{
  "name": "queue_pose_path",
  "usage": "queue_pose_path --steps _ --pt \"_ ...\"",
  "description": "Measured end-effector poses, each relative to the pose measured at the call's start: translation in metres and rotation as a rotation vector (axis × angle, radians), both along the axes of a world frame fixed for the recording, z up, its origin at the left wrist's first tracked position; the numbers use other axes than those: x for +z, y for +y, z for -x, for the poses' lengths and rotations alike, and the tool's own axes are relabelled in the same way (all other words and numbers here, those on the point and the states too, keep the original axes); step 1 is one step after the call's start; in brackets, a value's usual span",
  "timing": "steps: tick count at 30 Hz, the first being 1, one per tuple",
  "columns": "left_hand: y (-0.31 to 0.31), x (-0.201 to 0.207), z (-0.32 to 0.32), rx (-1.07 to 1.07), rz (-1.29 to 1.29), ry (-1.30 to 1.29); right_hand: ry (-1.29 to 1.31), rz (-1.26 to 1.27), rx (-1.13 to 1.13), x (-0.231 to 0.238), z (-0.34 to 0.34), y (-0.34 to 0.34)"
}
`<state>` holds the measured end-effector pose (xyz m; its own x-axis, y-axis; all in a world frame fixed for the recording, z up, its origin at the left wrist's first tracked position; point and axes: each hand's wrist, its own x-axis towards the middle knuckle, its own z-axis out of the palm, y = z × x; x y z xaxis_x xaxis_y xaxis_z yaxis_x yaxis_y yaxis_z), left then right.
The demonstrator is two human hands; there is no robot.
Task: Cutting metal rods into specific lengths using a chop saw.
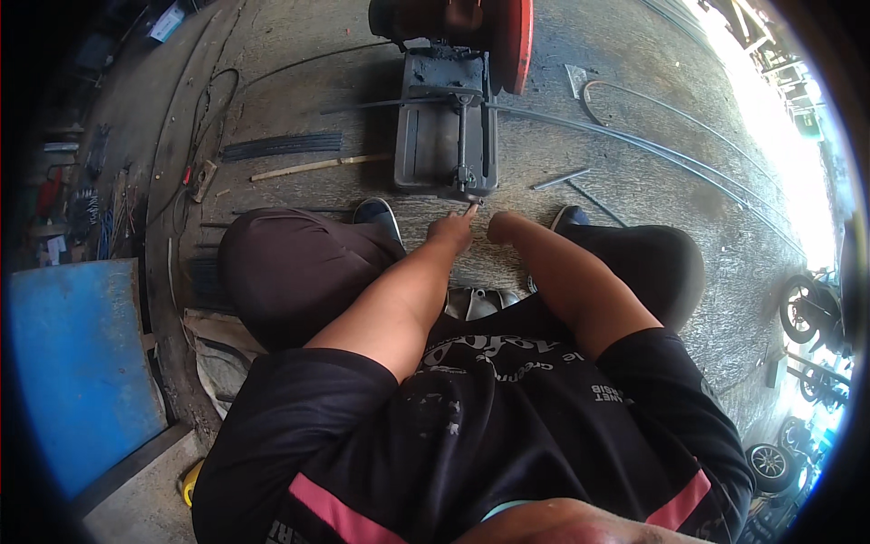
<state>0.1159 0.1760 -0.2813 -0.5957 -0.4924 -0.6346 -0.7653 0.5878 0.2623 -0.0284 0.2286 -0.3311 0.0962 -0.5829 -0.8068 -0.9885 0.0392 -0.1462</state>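
A chop saw with an orange-red guard [518, 45] stands on the floor in front of me, its dark metal base [419, 150] toward my feet. Along the base runs the vise screw [463, 136], ending in a crank handle [475, 200] at the near edge. My left hand [452, 230] is at that handle, a finger reaching up onto it and the others curled. Just to its right, apart from the handle, my right hand [500, 227] is closed, and its fingertips are hidden. Long thin metal bars [625, 138] extend right from the vise.
Dark rods [281, 146] and a wooden strip [317, 166] lie left of the saw. Short metal pieces [562, 178] rest to the right. A blue panel [86, 349] is at the left, near a cable [222, 82]. Motorcycles [807, 308] stand at the far right.
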Motion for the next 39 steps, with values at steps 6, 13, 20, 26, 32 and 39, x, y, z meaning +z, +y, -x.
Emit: queue_pose_path --steps 6,13,20,26,32,39 --pt "-0.001 -0.019 0.008 0.322 0.092 -0.057 -0.043 -0.054 0.078 0.019 -0.007 -0.011" --pt "-0.015 -0.088 0.012 -0.358 -0.556 -0.444 -0.044 0.041 0.020 0.010 -0.009 -0.008" --pt "0.003 -0.034 0.000 0.073 0.112 0.015 -0.040 0.059 0.006 0.009 -0.008 -0.008" --pt "-0.014 -0.069 0.007 0.490 -0.603 -0.378 -0.041 0.032 0.027 0.015 -0.010 -0.011" --pt "-0.008 -0.067 0.000 0.127 -0.195 0.247 -0.046 0.042 0.045 0.006 -0.005 -0.013" --pt "-0.011 -0.018 0.006 0.287 0.019 -0.033 -0.020 0.082 -0.234 -0.013 -0.002 -0.006"
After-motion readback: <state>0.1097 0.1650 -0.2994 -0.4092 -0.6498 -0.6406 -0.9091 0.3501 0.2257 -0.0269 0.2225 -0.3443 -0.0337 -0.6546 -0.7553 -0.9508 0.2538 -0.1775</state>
